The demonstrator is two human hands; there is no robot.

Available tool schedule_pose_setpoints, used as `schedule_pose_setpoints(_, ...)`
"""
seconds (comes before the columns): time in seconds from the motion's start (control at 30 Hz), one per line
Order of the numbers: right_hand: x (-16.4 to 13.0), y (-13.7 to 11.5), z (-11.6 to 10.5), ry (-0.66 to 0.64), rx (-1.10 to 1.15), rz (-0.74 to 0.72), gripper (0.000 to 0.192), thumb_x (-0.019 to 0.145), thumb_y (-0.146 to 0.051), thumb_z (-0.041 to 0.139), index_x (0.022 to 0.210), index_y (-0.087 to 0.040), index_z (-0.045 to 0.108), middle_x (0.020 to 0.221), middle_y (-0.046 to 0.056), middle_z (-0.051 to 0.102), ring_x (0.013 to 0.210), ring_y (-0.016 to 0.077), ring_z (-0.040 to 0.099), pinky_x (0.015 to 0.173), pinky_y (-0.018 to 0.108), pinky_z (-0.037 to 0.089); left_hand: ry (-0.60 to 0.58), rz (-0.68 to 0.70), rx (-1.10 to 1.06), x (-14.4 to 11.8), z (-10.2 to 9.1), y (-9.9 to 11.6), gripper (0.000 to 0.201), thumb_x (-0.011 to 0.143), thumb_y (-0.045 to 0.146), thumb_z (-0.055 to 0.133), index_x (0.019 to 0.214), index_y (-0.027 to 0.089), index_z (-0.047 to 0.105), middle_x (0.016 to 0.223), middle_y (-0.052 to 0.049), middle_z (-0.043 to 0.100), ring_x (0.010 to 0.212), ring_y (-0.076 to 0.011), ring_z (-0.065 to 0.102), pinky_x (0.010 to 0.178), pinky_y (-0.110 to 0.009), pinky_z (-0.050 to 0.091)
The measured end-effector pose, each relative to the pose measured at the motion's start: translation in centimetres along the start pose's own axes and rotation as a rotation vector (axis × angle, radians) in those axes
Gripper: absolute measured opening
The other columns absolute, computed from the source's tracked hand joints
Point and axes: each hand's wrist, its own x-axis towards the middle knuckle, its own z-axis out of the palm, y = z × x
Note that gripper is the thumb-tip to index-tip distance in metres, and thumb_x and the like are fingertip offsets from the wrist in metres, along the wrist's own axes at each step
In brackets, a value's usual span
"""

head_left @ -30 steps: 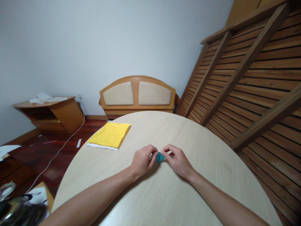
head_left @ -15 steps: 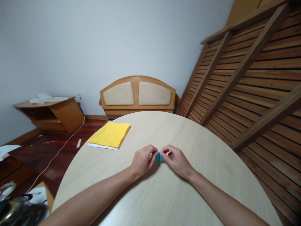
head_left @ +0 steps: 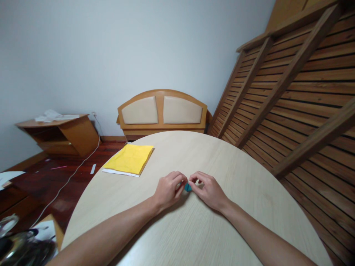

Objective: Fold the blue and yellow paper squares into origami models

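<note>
Between my two hands is a small teal piece that looks like folded paper; my fingers cover parts of it. My left hand pinches its left side between thumb and fingertips. From the other side, my right hand pinches it the same way, and the fingertips of both hands nearly meet above it. Both hands are low over the pale round table. To the left on the tabletop lies a stack of yellow paper, with a white sheet showing under its front edge.
Beyond the table stands a wooden headboard against the wall. Wooden slatted panels lean at the right. At the left are a low cabinet with papers on top and a white cable across the floor. Clutter sits at the lower left.
My fingertips have drawn slightly closer together over the teal piece, and less of it shows. My arms and the yellow paper stay in place.
</note>
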Motion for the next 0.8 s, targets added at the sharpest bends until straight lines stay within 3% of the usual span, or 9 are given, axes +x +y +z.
schedule_pose_setpoints(0.4,-0.11,0.60,-0.13,-0.035,-0.060,-0.003,0.008,0.093,-0.019,0.058,0.086,-0.022,0.061,0.086,0.001,0.066,0.081,0.0171,0.061,0.075,0.029,0.045,0.003,-0.140,-0.067,0.02,0.05,-0.19,0.013,0.092,0.016,0.048,0.090,0.018,0.060,0.085,-0.005,0.065,0.077,-0.0155,0.060,0.068,-0.024,0.047)
schedule_pose_setpoints(0.63,-0.10,0.76,-0.12,0.002,-0.086,-0.003,0.007,0.093,-0.018,0.056,0.088,-0.022,0.060,0.089,0.001,0.065,0.084,0.0180,0.060,0.078,0.031,0.045,0.005,-0.289,-0.133,-0.06,0.28,-0.30,0.017,0.099,0.025,0.045,0.097,0.018,0.060,0.087,-0.004,0.070,0.073,-0.0146,0.064,0.064,-0.024,0.049)
schedule_pose_setpoints(0.8,-0.04,0.77,-0.13,0.021,-0.104,-0.015,0.007,0.091,-0.017,0.057,0.088,-0.023,0.059,0.088,0.001,0.064,0.084,0.0179,0.060,0.077,0.031,0.044,0.017,-0.296,-0.194,-0.02,0.35,-0.34,0.019,0.100,0.026,0.043,0.103,0.018,0.060,0.093,-0.006,0.072,0.080,-0.0156,0.067,0.067,-0.025,0.053)
